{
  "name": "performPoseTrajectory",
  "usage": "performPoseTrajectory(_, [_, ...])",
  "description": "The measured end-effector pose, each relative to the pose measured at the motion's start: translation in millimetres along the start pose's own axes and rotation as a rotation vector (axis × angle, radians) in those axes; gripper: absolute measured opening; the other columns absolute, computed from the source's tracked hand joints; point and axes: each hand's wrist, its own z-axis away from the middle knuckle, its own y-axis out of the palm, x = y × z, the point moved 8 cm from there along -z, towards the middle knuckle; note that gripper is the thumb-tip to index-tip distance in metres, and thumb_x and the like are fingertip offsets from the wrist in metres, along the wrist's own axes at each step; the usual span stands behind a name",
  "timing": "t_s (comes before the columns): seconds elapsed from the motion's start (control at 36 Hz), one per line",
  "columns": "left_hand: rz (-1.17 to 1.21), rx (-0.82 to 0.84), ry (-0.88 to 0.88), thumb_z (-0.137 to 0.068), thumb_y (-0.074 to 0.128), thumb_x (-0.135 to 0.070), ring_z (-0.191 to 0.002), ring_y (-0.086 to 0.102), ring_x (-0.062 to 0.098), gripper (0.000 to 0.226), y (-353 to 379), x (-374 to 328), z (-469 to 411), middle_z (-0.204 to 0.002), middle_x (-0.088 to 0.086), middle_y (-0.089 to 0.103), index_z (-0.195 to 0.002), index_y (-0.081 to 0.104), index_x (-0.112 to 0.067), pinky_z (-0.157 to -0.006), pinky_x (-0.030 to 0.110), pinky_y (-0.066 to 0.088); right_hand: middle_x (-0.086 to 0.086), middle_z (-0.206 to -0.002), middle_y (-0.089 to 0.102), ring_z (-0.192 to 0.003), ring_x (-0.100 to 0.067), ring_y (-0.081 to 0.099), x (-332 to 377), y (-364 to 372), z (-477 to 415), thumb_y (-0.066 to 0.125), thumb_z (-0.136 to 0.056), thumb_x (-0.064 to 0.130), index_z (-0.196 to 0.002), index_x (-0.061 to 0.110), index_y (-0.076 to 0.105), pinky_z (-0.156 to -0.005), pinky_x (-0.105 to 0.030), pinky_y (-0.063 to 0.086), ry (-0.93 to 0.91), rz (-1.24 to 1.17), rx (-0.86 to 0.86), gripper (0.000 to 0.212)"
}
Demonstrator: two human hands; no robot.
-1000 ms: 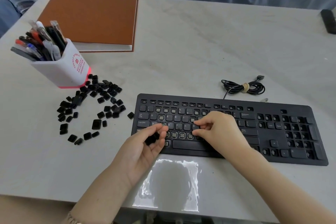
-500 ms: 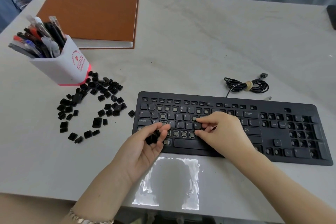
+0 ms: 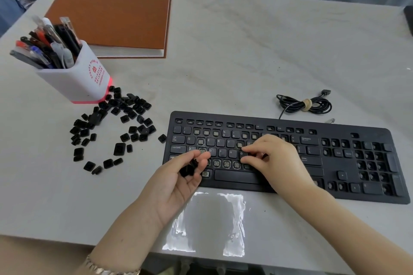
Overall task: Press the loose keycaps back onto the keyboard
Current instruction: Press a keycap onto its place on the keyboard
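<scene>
Now my right hand (image 3: 275, 159) pinches a keycap (image 3: 242, 153) onto the middle row of the keyboard (image 3: 369, 134), my left hand (image 3: 176, 184) cups spare caps (image 3: 188, 169) at its front-left corner, and next I'd press straight down till it seats.

Brightness: bright, even light over the pale table (image 3: 245, 62).
Shadows: soft and faint, close under the left hand (image 3: 176, 183) and right hand (image 3: 274, 158).
Glare: white streaks on the clear plastic sheet (image 3: 205, 223).
Blur: slightly soft all over. Some keyboard (image 3: 290, 123) legends are readable, while the keycaps (image 3: 188, 168) in the left hand merge into 1 dark lump.
Distortion: wide-angle bend, so the table edges and the keyboard curve toward the corners.
</scene>
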Motion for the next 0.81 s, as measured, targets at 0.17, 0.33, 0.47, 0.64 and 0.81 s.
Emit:
performPoseTrajectory(0.17, [-0.012, 0.002, 0.012, -0.087, 0.055, -0.008, -0.061, 0.067, 0.011, 0.009, 0, 0, 0, -0.09, 0.013, 0.073, -0.087, 0.063, -0.003, -0.051, 0.017, 0.052, 0.014, -0.076, 0.055, -0.073, 0.003, 0.051, -9, 1, 6, 0.078, -0.071, 0.014, -0.085, 0.019, 0.075, -0.068, -0.004, 0.036, 0.024, -0.132, -0.099, 0.015])
performPoseTrajectory(0.33, [-0.012, 0.013, 0.017, -0.092, 0.053, -0.008, -0.063, 0.068, 0.011, 0.012, -1, -1, 2, -0.093, 0.015, 0.073, -0.09, 0.063, -0.002, -0.051, 0.017, 0.053, 0.013, -0.077, 0.055, -0.07, 0.004, 0.05, -9, 1, 9, 0.076, -0.072, 0.012, -0.085, 0.019, 0.075, -0.069, -0.005, 0.036, 0.016, -0.183, -0.143, 0.014])
performPoseTrajectory(0.47, [-0.018, 0.017, 0.021, -0.093, 0.052, -0.008, -0.065, 0.069, 0.012, 0.012, -1, -1, 1, -0.095, 0.015, 0.073, -0.091, 0.062, -0.002, -0.05, 0.017, 0.054, 0.012, -0.077, 0.055, -0.07, 0.002, 0.049, -9, 2, 11, 0.076, -0.072, 0.013, -0.086, 0.02, 0.075, -0.068, -0.004, 0.035, 0.029, -0.209, -0.171, 0.016])
performPoseTrajectory(0.64, [-0.016, -0.005, 0.013, -0.093, 0.052, -0.008, -0.065, 0.07, 0.013, 0.013, 0, -1, 1, -0.092, 0.014, 0.073, -0.088, 0.063, -0.003, -0.049, 0.017, 0.053, 0.016, -0.078, 0.051, -0.074, 0.012, 0.047, -7, 4, 10, 0.074, -0.076, 0.014, -0.091, 0.016, 0.075, -0.069, -0.001, 0.032, 0.007, -0.139, -0.152, 0.016])
performPoseTrajectory(0.81, [-0.024, 0.004, 0.009, -0.093, 0.051, -0.009, -0.066, 0.07, 0.013, 0.013, 0, -1, 0, -0.095, 0.014, 0.073, -0.092, 0.063, -0.003, -0.05, 0.017, 0.054, 0.015, -0.08, 0.05, -0.07, 0.007, 0.048, -4, 5, 13, 0.073, -0.077, 0.016, -0.09, 0.014, 0.074, -0.068, -0.004, 0.036, -0.061, -0.012, -0.202, 0.013])
